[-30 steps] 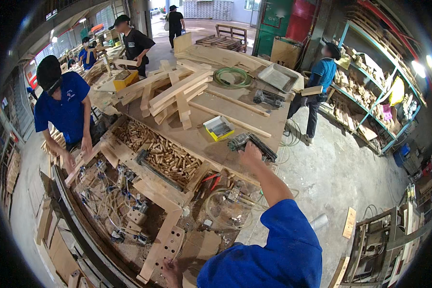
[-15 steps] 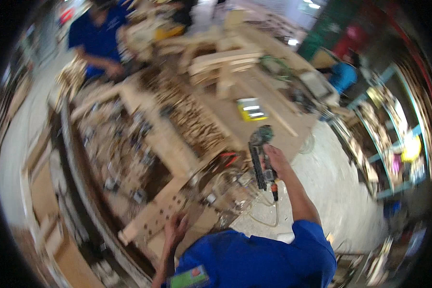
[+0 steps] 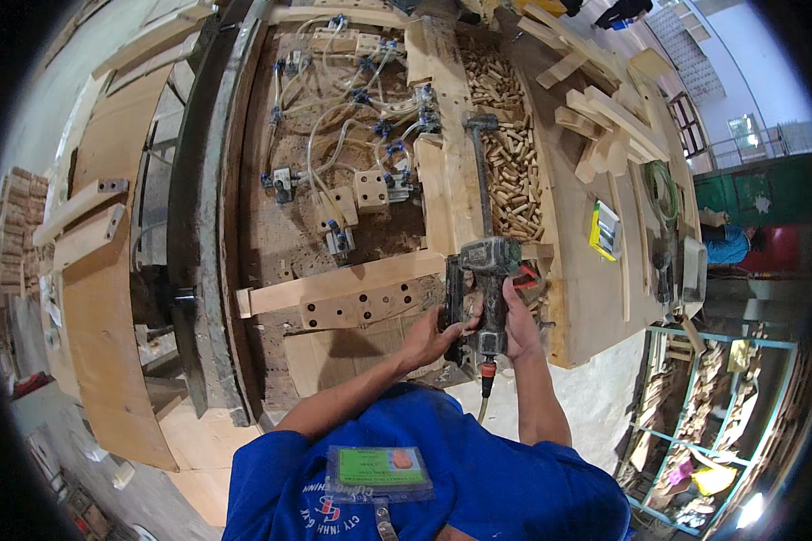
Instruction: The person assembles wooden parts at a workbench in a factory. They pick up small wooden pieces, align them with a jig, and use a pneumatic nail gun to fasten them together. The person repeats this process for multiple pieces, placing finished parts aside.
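A dark pneumatic nail gun is held in front of my chest, an orange-ended air hose joined to its lower end. My right hand wraps round its handle from the right. On the other side, my left hand grips the gun's long magazine, its fingers partly hidden. Just beyond the gun a hammer lies on a wooden beam. To the left of my left hand are a light wooden bar and a drilled wooden block.
Wooden dowels fill a long trough beyond the gun. Clear tubes with blue fittings spread over the bench's left part. At right lie a yellow-edged box and stacked wood pieces. A blue-framed rack stands lower right.
My left hand has come up from beside the drilled block onto the nail gun, which is now nearer my middle. The whole view has turned, and the co-worker at upper left is out of sight.
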A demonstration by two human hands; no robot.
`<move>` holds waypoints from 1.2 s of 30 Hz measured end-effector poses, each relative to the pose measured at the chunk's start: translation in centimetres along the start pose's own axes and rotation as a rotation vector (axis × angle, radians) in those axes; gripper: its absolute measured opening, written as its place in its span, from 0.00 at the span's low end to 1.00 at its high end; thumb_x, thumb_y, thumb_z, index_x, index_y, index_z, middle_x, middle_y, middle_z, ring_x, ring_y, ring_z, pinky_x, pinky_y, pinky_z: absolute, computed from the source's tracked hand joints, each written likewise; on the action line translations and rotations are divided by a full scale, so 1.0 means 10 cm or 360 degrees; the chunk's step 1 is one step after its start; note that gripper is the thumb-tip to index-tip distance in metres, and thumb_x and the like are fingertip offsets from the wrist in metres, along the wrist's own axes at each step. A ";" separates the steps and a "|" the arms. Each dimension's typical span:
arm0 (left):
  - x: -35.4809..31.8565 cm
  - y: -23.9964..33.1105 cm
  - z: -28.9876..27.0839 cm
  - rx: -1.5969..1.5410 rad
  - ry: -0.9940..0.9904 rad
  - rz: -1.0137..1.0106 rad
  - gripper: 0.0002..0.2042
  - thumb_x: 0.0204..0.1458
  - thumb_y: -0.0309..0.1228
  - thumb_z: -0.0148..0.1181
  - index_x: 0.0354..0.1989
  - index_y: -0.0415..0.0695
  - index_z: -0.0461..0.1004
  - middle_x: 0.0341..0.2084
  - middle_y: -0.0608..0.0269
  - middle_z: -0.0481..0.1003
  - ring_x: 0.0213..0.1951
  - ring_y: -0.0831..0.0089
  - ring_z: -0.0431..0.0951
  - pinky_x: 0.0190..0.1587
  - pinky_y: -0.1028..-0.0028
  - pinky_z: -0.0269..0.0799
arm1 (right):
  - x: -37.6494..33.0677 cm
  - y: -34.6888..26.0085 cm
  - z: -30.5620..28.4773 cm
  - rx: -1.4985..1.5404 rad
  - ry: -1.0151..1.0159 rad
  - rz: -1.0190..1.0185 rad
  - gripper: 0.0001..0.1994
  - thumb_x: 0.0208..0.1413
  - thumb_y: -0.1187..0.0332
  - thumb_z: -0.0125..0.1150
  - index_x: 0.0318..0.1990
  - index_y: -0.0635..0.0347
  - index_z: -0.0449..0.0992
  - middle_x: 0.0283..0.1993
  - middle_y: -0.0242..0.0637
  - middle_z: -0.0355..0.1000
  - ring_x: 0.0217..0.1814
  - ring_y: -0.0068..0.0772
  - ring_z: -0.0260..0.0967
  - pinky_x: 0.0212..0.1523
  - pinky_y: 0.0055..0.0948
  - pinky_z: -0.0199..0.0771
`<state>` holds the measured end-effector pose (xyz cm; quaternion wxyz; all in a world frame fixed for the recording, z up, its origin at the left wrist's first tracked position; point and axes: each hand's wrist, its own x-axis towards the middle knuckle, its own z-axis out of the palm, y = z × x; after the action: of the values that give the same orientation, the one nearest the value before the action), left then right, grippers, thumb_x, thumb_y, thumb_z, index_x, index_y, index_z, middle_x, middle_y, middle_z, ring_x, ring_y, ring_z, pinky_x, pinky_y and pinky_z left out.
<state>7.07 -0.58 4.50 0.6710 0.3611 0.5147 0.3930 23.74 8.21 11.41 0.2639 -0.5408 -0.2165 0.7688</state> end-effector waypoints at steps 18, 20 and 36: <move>0.38 -0.45 -0.12 -0.0097 0.0132 0.0008 0.25 0.61 0.39 0.65 0.60 0.33 0.69 0.45 0.53 0.79 0.46 0.69 0.79 0.50 0.65 0.76 | 0.36 -0.10 0.28 -0.0103 -0.0205 0.0077 0.31 0.72 0.39 0.40 0.59 0.60 0.70 0.26 0.35 0.71 0.22 0.33 0.70 0.31 0.38 0.77; 0.38 -0.42 -0.13 -0.0108 0.0126 0.0008 0.26 0.60 0.40 0.66 0.59 0.33 0.69 0.45 0.52 0.79 0.46 0.68 0.79 0.51 0.65 0.76 | 0.37 -0.10 0.28 -0.0137 -0.0184 0.0060 0.32 0.72 0.39 0.40 0.59 0.61 0.70 0.26 0.35 0.70 0.22 0.33 0.70 0.30 0.37 0.77; 0.25 -0.27 -0.19 -0.0137 0.0059 -0.0009 0.34 0.57 0.50 0.69 0.60 0.34 0.69 0.48 0.48 0.79 0.50 0.63 0.79 0.55 0.62 0.74 | 0.32 -0.07 0.29 -0.0227 -0.0202 0.0043 0.33 0.72 0.38 0.41 0.57 0.64 0.71 0.26 0.34 0.71 0.22 0.32 0.72 0.30 0.36 0.79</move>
<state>6.10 0.65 0.65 0.6774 0.3231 0.5106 0.4196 20.23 10.63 10.44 0.2002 -0.5112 -0.2798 0.7876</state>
